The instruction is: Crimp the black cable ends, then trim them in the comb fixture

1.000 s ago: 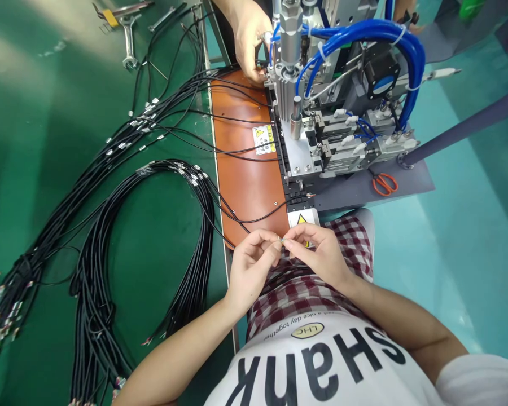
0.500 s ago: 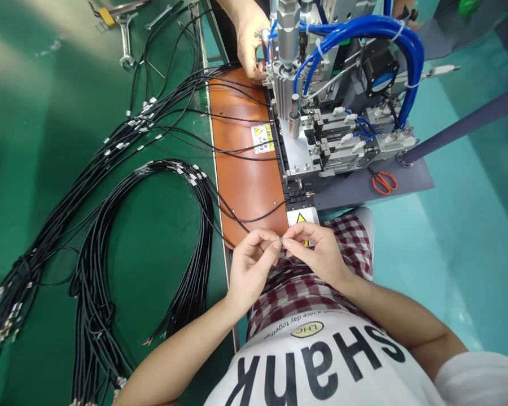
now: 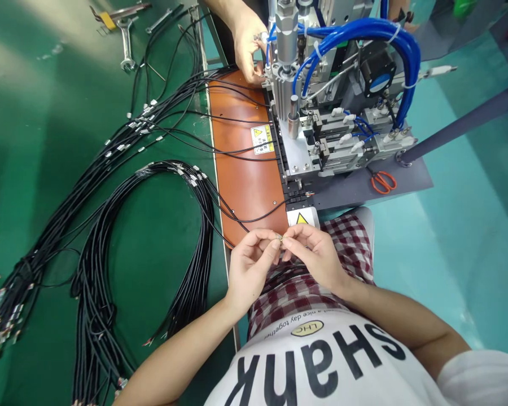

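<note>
Below the warning label at the front of the machine, my left hand (image 3: 250, 273) and my right hand (image 3: 317, 256) meet, fingertips almost touching. Both pinch the thin wire ends (image 3: 280, 241) of a cable, small and partly covered by the fingers. Black cables (image 3: 222, 234) run from the coil toward my left hand and pass out of sight behind it. Just beyond my hands, another black cable (image 3: 262, 216) crosses the orange-brown guide plate (image 3: 252, 186); its stripped coloured wires (image 3: 309, 194) stick out of the machine's black holder (image 3: 295, 195).
A pneumatic machine (image 3: 298, 146) with blue hoses (image 3: 410, 62) stands ahead. Red-handled scissors (image 3: 383, 182) lie on its base. On the green table are a cable coil (image 3: 95, 254), a long cable bundle (image 3: 68, 206) and a wrench (image 3: 126, 48). A co-worker's hand (image 3: 248, 42) touches the machine's far end.
My fingers have shifted very slightly around the wire ends, still pinched together. The camera view has moved a little; the co-worker's hand stays at the machine.
</note>
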{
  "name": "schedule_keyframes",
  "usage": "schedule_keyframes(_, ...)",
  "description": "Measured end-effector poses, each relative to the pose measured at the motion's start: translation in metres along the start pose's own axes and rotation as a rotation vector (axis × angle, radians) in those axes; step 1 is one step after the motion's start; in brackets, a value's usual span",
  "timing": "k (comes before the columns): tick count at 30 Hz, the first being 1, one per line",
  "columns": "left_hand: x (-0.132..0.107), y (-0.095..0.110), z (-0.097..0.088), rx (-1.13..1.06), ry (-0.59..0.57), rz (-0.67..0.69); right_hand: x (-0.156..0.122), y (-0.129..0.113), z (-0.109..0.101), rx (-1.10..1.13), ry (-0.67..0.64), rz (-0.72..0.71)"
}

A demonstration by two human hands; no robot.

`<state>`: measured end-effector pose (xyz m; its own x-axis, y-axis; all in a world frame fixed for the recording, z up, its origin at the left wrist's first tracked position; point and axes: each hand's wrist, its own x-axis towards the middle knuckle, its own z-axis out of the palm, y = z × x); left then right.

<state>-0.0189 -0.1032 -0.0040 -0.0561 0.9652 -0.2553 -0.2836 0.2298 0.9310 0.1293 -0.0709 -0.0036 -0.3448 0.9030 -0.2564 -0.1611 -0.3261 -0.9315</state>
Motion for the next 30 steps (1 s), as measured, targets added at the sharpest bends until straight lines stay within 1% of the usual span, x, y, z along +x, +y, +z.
schedule_keyframes(4, 0.000, -0.001, -0.002, 0.015, -0.024, 0.032, -0.002, 0.000, -0.001, 0.003, -0.009, 0.022)
schedule_keyframes(7, 0.000, -0.002, -0.004, 0.020, -0.038, 0.054, -0.003, 0.000, 0.000, 0.104, -0.074, 0.097)
schedule_keyframes(10, 0.001, -0.002, -0.006, -0.027, -0.067, 0.018, -0.002, 0.001, 0.000, 0.204, -0.132, 0.171)
schedule_keyframes(12, 0.003, 0.000, -0.006, -0.049, -0.080, -0.035, 0.000, 0.001, -0.001, 0.196, -0.107, 0.160)
schedule_keyframes(15, 0.005, 0.004, -0.007, -0.048, -0.073, -0.083, 0.001, 0.001, -0.002, 0.123, -0.057, 0.113)
schedule_keyframes(24, 0.003, 0.001, -0.007, -0.036, -0.057, -0.098, -0.001, 0.010, -0.004, 0.014, -0.019, 0.036)
schedule_keyframes(27, 0.002, 0.002, -0.005, -0.041, -0.051, -0.096, -0.003, 0.012, 0.000, 0.015, -0.031, 0.037)
schedule_keyframes(30, 0.003, 0.003, -0.003, -0.082, -0.045, -0.093, -0.003, 0.012, 0.004, 0.065, -0.084, 0.073)
